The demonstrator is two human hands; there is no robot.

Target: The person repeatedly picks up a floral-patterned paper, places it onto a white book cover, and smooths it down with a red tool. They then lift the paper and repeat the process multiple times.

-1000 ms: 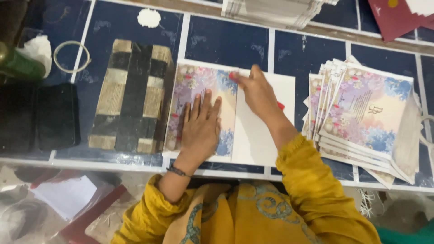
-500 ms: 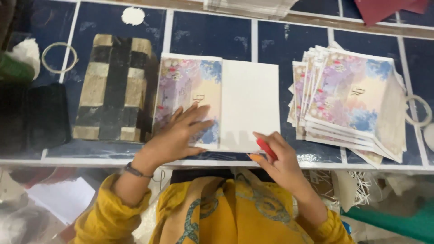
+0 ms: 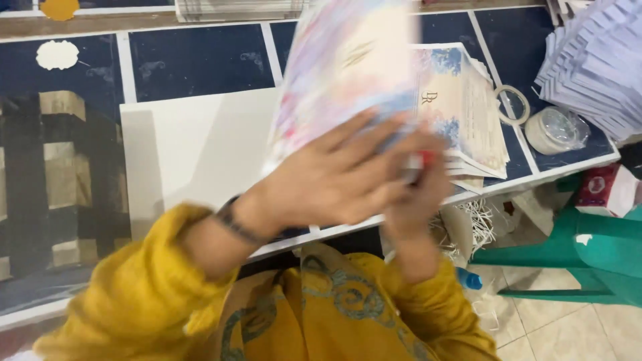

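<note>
While lifted, card [image 3: 348,67] overtops grip.

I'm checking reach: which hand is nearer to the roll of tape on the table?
Right. The right hand sits just left of the tape roll, below the card stack; the left hand lies farther left, against the lifted card.

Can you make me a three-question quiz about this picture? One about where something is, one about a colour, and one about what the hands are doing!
1. Where is the roll of tape?
A. right of the card stack
B. on the floor
C. on the chair

2. What colour are the sleeves?
A. blue
B. yellow
C. white

3. What is the left hand doing?
A. resting flat on the table
B. lifting a flowery card
C. holding scissors

Answers: 1 A, the tape lies on the table beside the stack. 2 B, both arms wear yellow. 3 B, the card is raised and blurred above the white sheet.
</note>
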